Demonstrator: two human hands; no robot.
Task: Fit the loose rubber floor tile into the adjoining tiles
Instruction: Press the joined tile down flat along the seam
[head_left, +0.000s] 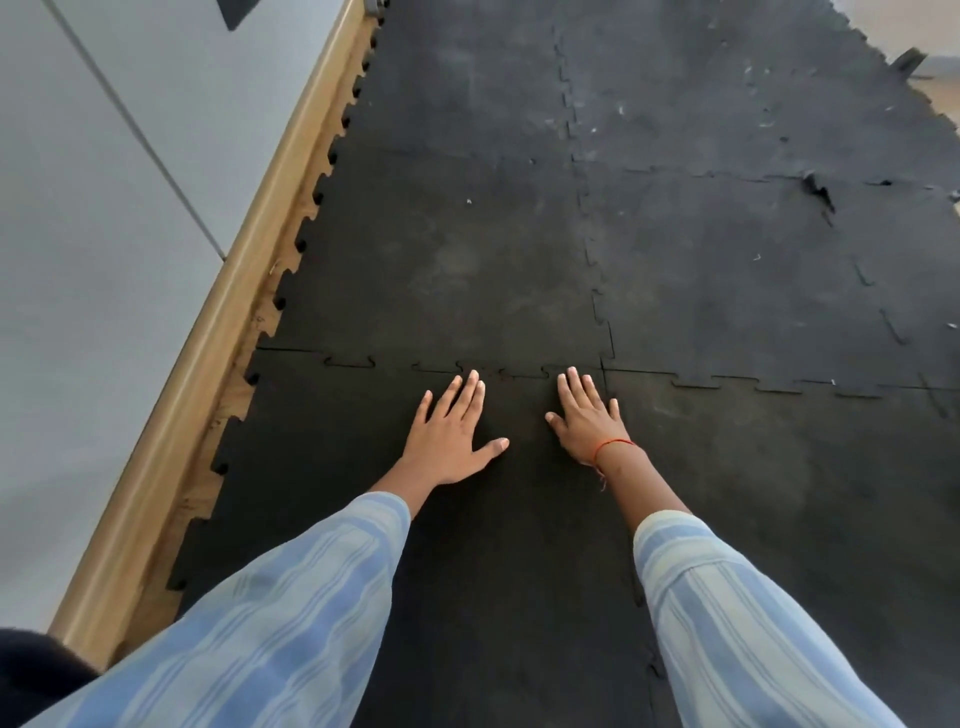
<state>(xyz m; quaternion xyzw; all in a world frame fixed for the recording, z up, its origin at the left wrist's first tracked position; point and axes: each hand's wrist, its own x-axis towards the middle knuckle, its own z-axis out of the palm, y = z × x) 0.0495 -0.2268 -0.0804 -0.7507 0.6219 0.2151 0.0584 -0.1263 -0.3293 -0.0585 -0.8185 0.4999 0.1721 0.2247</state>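
A black rubber tile (322, 457) with jigsaw edges lies on the floor under both my hands. My left hand (449, 434) lies flat on it, palm down, fingers spread, fingertips just short of the toothed seam (519, 371). My right hand (587, 415) lies flat beside it, near the tile's far right corner, a red thread on its wrist. Beyond the seam lies the adjoining tile (447, 249). Another tile (779, 478) meets it on the right. Along the seam the teeth sit nested, with thin gaps visible.
A wooden skirting board (208, 364) and grey wall (78, 234) run along the left edge of the tiles. More joined tiles (727, 130) stretch ahead, dusty, with a torn spot (818, 189) at the right. Bare floor shows at the far right corner.
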